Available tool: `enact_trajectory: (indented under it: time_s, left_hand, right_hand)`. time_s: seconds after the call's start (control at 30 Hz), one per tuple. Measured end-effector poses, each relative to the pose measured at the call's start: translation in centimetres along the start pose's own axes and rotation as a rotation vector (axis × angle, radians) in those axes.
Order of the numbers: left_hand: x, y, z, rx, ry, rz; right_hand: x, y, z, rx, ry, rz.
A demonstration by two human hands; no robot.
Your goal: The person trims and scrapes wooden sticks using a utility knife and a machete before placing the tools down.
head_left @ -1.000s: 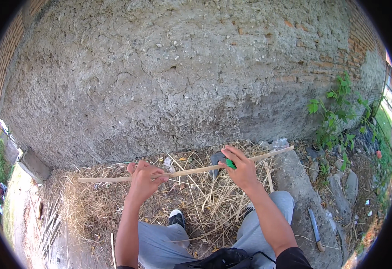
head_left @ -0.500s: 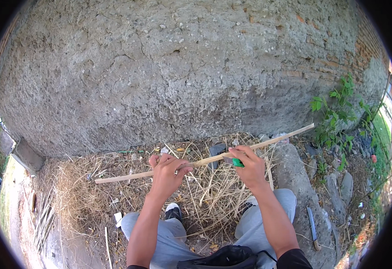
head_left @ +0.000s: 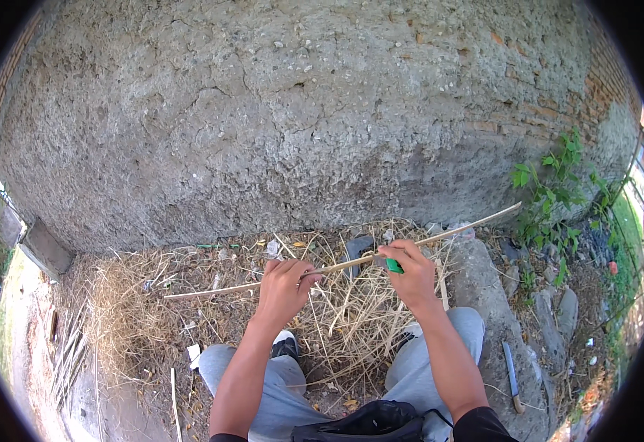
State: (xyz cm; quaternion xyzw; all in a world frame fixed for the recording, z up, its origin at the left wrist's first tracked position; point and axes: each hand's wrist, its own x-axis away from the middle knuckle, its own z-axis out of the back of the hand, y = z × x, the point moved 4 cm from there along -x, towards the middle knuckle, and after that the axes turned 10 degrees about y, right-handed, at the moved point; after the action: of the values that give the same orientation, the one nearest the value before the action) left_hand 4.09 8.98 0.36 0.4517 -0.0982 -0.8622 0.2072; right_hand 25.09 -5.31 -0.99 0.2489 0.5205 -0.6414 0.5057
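Note:
A long, thin pale strip [head_left: 476, 223] of wood or cane is held crosswise in front of me, rising toward the right. My left hand [head_left: 285, 286] is closed round it left of the middle, thumb toward the right hand. Right of the middle, my right hand [head_left: 412, 274] pinches the strip. A small green object [head_left: 394, 265] with a greyish part beside it sits in that same hand against the strip; its kind is mostly hidden by the fingers. Thin dry shavings [head_left: 351, 324] lie heaped on the ground below both hands.
A rough plastered wall [head_left: 300, 147] stands close ahead. On a concrete slab [head_left: 476, 287] to the right rests a knife [head_left: 512, 376] with a long blade. A leafy green plant [head_left: 554, 191] grows at the wall's right. Several cut sticks [head_left: 70, 361] lie at left.
My left hand has moved slightly right along with the strip, and its fingers have closed more around it. The strip has turned so its narrower side shows. My right hand has barely moved.

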Motion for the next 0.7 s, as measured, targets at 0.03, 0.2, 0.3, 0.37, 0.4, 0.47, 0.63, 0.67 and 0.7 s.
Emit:
enact_trajectory:
  time_s: [0.03, 0.2, 0.3, 0.37, 0.4, 0.47, 0.63, 0.67, 0.7]
  left_hand:
    - [0.0, -0.1, 0.0, 0.000, 0.002, 0.000]
    - [-0.3, -0.3, 0.6, -0.098, 0.060, -0.062]
    - [-0.4, 0.4, 1.1, -0.275, 0.146, -0.073]
    - [-0.6, 1.0, 1.4, -0.338, 0.226, -0.111]
    - [-0.7, 1.4, 1.6, -0.404, 0.307, -0.145]
    - [-0.7, 2.3, 2.0, -0.394, 0.431, -0.144]
    - [0.3, 2.3, 1.3, -0.163, 0.386, -0.054]
    - [0.4, 2.5, 0.9, -0.154, 0.386, -0.059]
    - [0.4, 2.6, 0.2, -0.091, 0.293, -0.054]
  right_hand:
    - [0.0, -0.1, -0.1, -0.012, -0.024, -0.037]
    - [0.0, -0.3, -0.7, -0.005, -0.059, -0.031]
    - [0.4, -0.1, -1.6, 0.042, -0.146, -0.046]
    - [0.9, 0.3, -2.4, 0.090, -0.214, -0.075]
    - [1.2, 0.6, -2.9, 0.048, -0.174, -0.057]
    - [1.0, 0.3, -3.2, 0.007, -0.129, -0.043]
    - [-0.9, 0.5, -2.1, -0.185, -0.035, -0.704]
    - [-0.8, 0.8, -2.1, -0.178, -0.027, -0.704]
    - [-0.4, 1.2, -2.4, -0.358, 0.013, -0.729]
